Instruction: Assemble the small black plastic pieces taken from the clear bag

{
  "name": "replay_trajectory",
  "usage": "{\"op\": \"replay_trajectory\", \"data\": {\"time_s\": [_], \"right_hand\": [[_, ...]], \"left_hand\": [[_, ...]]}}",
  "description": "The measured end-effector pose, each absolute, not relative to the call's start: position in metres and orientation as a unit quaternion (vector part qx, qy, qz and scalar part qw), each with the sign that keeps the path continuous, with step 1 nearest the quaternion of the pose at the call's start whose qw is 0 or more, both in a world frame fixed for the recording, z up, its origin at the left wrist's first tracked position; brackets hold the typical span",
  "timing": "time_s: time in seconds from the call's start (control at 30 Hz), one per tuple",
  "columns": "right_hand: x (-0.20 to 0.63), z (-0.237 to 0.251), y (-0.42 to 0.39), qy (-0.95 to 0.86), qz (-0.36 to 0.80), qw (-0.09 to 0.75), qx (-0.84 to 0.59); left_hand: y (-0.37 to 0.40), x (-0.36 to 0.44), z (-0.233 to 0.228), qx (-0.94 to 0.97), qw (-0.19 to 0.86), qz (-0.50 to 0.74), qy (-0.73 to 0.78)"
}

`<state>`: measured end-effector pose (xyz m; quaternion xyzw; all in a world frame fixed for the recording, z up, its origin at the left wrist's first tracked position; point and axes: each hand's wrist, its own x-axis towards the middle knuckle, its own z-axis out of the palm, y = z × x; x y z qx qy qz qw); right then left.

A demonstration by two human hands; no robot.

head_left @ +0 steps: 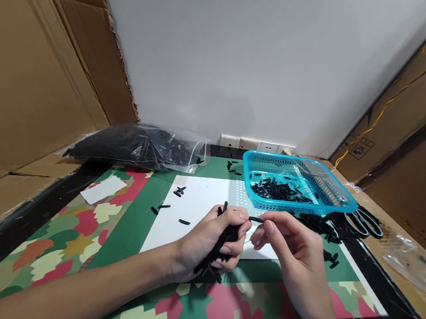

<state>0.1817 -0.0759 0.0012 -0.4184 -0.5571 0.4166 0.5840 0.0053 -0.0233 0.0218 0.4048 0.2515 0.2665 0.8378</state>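
A bunch of thin black strips (219,251) is clutched in my left hand (220,240), its ends poking out above the thumb and below the palm. One short black strip (255,219) spans the gap between my two hands, level, with its left end at my left thumb and forefinger. My right hand (292,243) pinches the other end of that strip between thumb and forefinger. Both hands are over a white sheet (199,200). Loose black pieces (184,222) lie on the sheet left of my hands.
A blue plastic basket (297,208) holding many black pieces stands behind my right hand. Scissors (365,225) and more black strips lie at its right. A clear bag (138,146) full of black material rests at the back left. Cardboard walls (44,59) flank the table.
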Motion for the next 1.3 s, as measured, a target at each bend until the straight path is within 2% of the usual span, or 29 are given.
{"op": "replay_trajectory", "data": {"time_s": [1.3], "right_hand": [[0.1850,0.0010,-0.0739,-0.561,0.422,0.581,-0.411]], "left_hand": [[-0.0240,0.0061,0.0220,0.412,0.829,0.264,0.271]]}}
